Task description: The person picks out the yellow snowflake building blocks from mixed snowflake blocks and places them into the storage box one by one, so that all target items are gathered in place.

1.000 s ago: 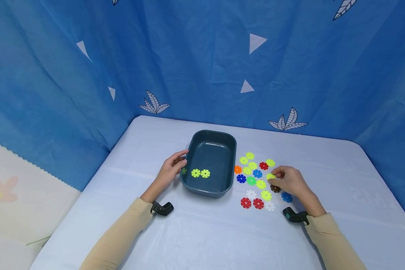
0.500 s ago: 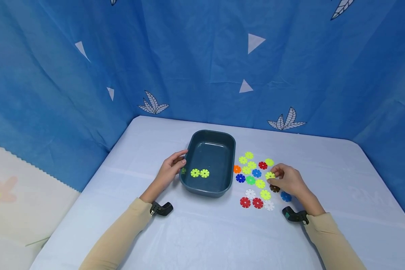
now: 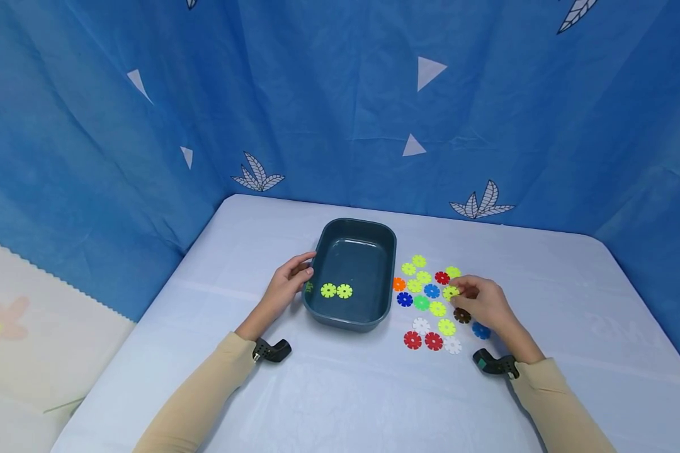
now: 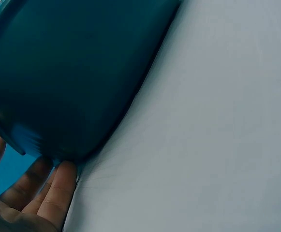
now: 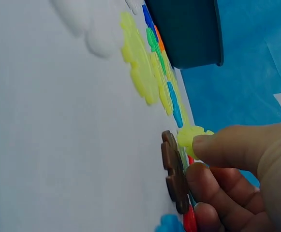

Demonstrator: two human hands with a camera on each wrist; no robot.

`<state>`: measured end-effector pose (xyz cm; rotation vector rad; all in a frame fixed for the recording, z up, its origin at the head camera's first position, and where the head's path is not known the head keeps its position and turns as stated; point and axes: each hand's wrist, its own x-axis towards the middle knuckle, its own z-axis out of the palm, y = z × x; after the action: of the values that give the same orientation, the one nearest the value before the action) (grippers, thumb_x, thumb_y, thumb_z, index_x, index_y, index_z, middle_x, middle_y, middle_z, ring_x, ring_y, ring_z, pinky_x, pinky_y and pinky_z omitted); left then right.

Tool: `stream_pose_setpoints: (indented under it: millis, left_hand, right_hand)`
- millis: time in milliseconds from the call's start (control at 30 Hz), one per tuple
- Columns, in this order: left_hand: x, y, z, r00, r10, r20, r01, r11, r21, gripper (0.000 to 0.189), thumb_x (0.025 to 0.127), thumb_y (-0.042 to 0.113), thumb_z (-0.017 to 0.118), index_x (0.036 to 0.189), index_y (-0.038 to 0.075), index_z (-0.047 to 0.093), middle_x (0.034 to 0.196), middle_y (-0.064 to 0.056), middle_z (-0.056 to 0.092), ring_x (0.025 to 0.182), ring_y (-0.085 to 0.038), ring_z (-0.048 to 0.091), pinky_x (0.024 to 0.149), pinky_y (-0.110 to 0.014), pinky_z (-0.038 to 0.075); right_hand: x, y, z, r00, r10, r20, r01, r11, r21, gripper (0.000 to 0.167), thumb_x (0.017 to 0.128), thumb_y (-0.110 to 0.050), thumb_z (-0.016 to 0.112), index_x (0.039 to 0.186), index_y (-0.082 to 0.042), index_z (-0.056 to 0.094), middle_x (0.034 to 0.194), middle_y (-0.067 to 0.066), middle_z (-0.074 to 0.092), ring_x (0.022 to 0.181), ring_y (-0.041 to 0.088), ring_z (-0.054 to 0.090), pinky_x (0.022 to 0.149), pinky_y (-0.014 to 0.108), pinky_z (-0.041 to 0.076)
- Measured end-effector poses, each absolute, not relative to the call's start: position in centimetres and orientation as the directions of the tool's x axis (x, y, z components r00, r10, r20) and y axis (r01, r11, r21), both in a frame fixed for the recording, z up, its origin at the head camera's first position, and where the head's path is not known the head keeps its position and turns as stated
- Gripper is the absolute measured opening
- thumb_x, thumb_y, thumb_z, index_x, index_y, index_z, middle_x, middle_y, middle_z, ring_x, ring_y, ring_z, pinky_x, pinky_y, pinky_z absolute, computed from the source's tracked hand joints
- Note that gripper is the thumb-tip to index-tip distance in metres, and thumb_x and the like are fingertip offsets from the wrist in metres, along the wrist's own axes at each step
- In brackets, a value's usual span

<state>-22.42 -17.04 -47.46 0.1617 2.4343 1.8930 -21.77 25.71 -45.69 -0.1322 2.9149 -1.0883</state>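
A dark teal plastic bin stands on the white table, with two yellow flower-shaped discs lying side by side on its floor. My left hand rests against the bin's left wall, its fingers extended, as the left wrist view shows at the bin's side. To the right of the bin, my right hand pinches a notched yellow disc between thumb and fingers. A brown disc lies on the table just beside those fingers.
Several notched discs are spread between the bin and my right hand, among them an orange disc, a green disc, a red disc and a white disc. A blue patterned curtain hangs behind the table.
The pinched yellow disc has shifted slightly left with my right hand and shows more of its face. My left hand and the bin have stayed in place.
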Motion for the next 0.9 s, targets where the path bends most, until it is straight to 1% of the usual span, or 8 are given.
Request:
stream_pose_setpoints:
  millis: [133,267,500,567,667,767,800,900]
  left_hand:
    - [-22.43,-17.0,-47.44,-0.994,0.11,0.022,0.048,0.244,0.969,0.043,0.105,0.027,0.056,0.148,0.019,0.054,0.14,-0.015,0.06,0.115,-0.024,0.058,0.081,-0.022,0.053]
    - [-22.43,-17.01,-47.44,-0.994,0.109,0.02,0.046,0.243,0.969,0.043,0.105,0.027,0.056,0.148,0.02,0.054,0.14,-0.015,0.06,0.115,-0.023,0.058,0.082,-0.022,0.053]
    - [-22.43,-17.0,-47.48,-0.994,0.107,0.014,0.039,0.239,0.97,0.043,0.105,0.026,0.056,0.148,0.019,0.054,0.14,-0.015,0.06,0.113,-0.023,0.058,0.08,-0.02,0.052]
    - [-22.45,-17.0,-47.46,-0.994,0.106,0.013,0.038,0.238,0.97,0.043,0.105,0.026,0.056,0.148,0.019,0.054,0.14,-0.015,0.06,0.112,-0.022,0.058,0.08,-0.02,0.052]
    - [-22.43,-16.99,-47.42,-0.994,0.105,0.013,0.038,0.238,0.971,0.043,0.105,0.025,0.056,0.147,0.019,0.054,0.14,-0.015,0.06,0.113,-0.022,0.058,0.08,-0.02,0.052]
    - [-22.35,-16.98,-47.34,-0.994,0.104,0.009,0.034,0.241,0.97,0.043,0.105,0.026,0.056,0.147,0.02,0.054,0.141,-0.014,0.06,0.114,-0.022,0.058,0.081,-0.021,0.052]
    - [-22.31,-16.97,-47.31,-0.995,0.104,0.007,0.032,0.243,0.97,0.043,0.105,0.026,0.056,0.148,0.02,0.054,0.141,-0.014,0.06,0.115,-0.022,0.058,0.081,-0.021,0.052]
    - [-22.21,-16.95,-47.23,-0.994,0.105,0.003,0.03,0.248,0.968,0.043,0.106,0.026,0.056,0.148,0.02,0.053,0.142,-0.015,0.059,0.117,-0.022,0.058,0.082,-0.021,0.052]
  right_hand:
    - [-21.75,25.67,-45.63,-0.997,-0.071,0.011,-0.06,0.75,-0.659,0.034,0.088,-0.006,0.076,0.121,0.001,0.071,0.098,0.017,0.067,0.085,0.025,0.059,0.063,0.017,0.05]
    - [-21.75,25.68,-45.58,-0.998,-0.058,-0.013,-0.035,0.748,-0.663,0.035,0.09,-0.008,0.075,0.124,0.0,0.07,0.1,0.017,0.068,0.085,0.024,0.058,0.061,0.018,0.051]
    - [-21.84,25.81,-45.56,-0.994,-0.086,-0.061,-0.02,0.725,-0.688,0.036,0.092,-0.008,0.071,0.127,0.001,0.069,0.095,0.017,0.071,0.073,0.02,0.061,0.06,0.024,0.052]
    - [-21.85,25.86,-45.57,-0.994,-0.095,-0.056,-0.03,0.721,-0.692,0.035,0.093,-0.008,0.07,0.126,0.001,0.069,0.1,0.019,0.071,0.077,0.022,0.062,0.062,0.023,0.053]
    - [-21.81,25.92,-45.53,-0.995,-0.099,-0.034,-0.048,0.718,-0.695,0.031,0.095,-0.007,0.067,0.125,0.0,0.071,0.115,0.024,0.071,0.092,0.03,0.066,0.067,0.017,0.052]
    - [-21.78,26.01,-45.49,-0.996,-0.086,-0.022,-0.046,0.713,-0.699,0.029,0.096,-0.007,0.065,0.124,0.0,0.071,0.126,0.026,0.068,0.106,0.036,0.064,0.071,0.012,0.05]
    - [-21.79,26.05,-45.48,-0.997,-0.08,-0.02,-0.043,0.712,-0.701,0.029,0.096,-0.007,0.065,0.124,0.0,0.071,0.127,0.026,0.067,0.107,0.037,0.064,0.071,0.011,0.05]
    - [-21.83,26.21,-45.49,-0.997,-0.068,-0.028,-0.029,0.705,-0.709,0.031,0.096,-0.007,0.066,0.126,0.0,0.07,0.127,0.027,0.067,0.102,0.034,0.064,0.067,0.014,0.052]
